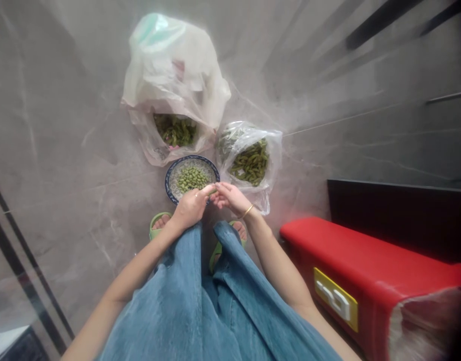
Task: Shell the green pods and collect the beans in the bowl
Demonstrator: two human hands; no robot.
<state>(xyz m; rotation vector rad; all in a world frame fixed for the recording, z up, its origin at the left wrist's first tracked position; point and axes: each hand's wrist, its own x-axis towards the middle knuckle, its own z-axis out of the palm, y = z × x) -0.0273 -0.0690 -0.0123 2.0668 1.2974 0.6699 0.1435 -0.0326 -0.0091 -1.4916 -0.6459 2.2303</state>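
Observation:
My left hand [189, 206] and my right hand [232, 196] meet over the near right rim of a blue-rimmed plate [169, 183]. Between their fingertips is a green soybean pod [212, 192], mostly covered by the fingers. Both hands are closed on it, the left with its thumb laid along the top. Shelled green soybeans [192, 178] lie heaped in the middle of the plate. To the right of the plate, a clear plastic bag [274, 150] stands open with many pods [252, 163] in it.
Beyond the plate, a larger white plastic bag [177, 65] opens towards me, with green pods [175, 130] inside. A red box-like seat [350, 250] with a yellow plate stands to the right, before a black panel [396, 215]. My green slippers [155, 223] rest on grey marbled floor [83, 150].

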